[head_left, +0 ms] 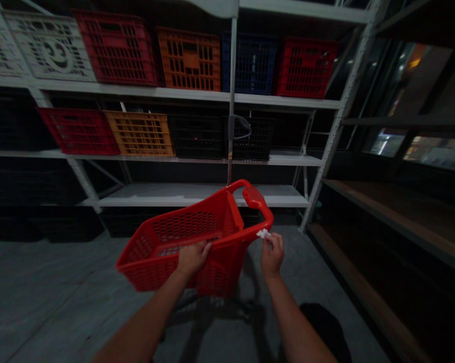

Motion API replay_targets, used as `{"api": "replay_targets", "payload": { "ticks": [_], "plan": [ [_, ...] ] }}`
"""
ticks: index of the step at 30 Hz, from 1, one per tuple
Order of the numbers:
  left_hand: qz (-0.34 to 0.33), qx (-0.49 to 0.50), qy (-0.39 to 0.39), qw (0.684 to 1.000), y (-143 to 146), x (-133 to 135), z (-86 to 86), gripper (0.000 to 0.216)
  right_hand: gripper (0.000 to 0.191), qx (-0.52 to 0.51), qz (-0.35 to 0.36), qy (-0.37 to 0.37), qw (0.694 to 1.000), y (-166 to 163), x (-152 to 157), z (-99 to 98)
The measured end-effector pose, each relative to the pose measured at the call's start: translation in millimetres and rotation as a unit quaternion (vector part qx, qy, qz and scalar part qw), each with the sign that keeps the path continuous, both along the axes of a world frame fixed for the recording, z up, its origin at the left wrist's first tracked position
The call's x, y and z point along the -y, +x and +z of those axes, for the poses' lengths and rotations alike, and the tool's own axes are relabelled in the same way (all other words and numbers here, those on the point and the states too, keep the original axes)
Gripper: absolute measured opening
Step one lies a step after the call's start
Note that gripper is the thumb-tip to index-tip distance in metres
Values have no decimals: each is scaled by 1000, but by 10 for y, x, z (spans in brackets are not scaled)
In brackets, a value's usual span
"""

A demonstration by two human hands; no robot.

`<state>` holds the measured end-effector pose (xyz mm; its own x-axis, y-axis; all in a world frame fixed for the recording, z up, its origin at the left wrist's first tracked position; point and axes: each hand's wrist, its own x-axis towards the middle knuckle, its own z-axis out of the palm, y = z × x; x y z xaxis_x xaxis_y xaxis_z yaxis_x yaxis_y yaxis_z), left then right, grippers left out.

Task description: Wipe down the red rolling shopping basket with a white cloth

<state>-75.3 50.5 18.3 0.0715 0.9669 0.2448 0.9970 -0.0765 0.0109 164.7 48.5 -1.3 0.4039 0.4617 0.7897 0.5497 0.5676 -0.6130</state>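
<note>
A red plastic shopping cart (223, 267) stands side-on in front of me, its handle at the right end. My left hand (191, 258) is closed over the near top rim of the cart's basket, thumb along the edge. Beside the handle's near corner is my right hand (273, 252), its fingers pinched on a small crumpled white wipe (263, 233). The wipe is at the red frame near the handle; whether it presses on the plastic I cannot tell. A thin grey pole with a looped grip (239, 127) rises behind the cart.
Behind the cart stands a white metal rack (197, 96) with plastic crates, among them an orange crate (189, 58), a yellow crate (140, 133) and a red crate (117, 48). Brown shelves (397, 206) line the right side. Grey floor (61, 287) surrounds the cart.
</note>
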Motion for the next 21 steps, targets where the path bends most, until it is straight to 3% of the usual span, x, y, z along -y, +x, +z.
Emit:
{"api": "replay_targets", "payload": {
  "ticks": [2,4,9,16,19,21],
  "plan": [
    [1,1,3,1000,15,-2,-4,58,12,-25,-16,-4,1000,5,-2,41],
    [4,3,6,1000,29,-2,-9,59,14,-5,11,-5,1000,-121,21,65],
    [-3,5,3,1000,-11,15,-1,59,23,147,111,-28,983,-373,135,208],
    [-5,1,4,1000,-128,27,-29,57,24,168,59,-102,979,466,-94,811],
    [-5,2,3,1000,-185,37,-34,56,21,224,144,-157,951,734,-296,1043],
    [-4,20,5,1000,-183,76,11,55,21,278,226,-174,917,802,-353,1166]
  ]
}}
